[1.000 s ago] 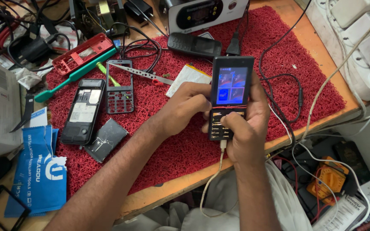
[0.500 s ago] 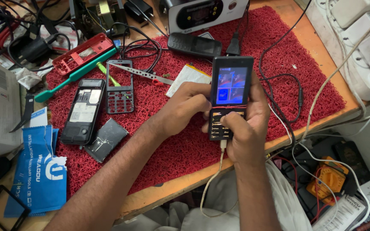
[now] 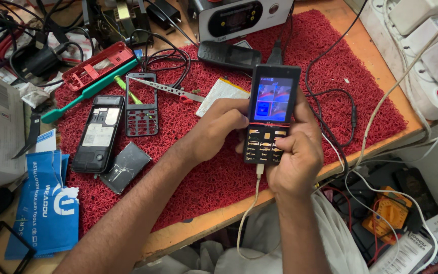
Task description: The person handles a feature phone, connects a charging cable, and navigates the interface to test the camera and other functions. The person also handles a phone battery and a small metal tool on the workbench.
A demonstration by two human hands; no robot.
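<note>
Both my hands hold a black bar phone (image 3: 269, 109) upright over a red mat (image 3: 204, 167). Its screen is lit blue and its bare keypad contacts show, with no front cover. My left hand (image 3: 221, 127) grips the phone's left side. My right hand (image 3: 295, 157) wraps the lower right, thumb on the keypad area. A white cable (image 3: 253, 203) is plugged into the phone's bottom and hangs down past the table edge.
On the mat lie an opened phone body (image 3: 97, 133), a grey keypad frame (image 3: 142, 104), a dark back cover (image 3: 126, 166), tweezers (image 3: 166, 89), a red phone frame (image 3: 97, 66), a green brush (image 3: 89, 90) and another black phone (image 3: 229, 55). A blue packet (image 3: 46, 203) lies left; a power strip (image 3: 422, 56) right.
</note>
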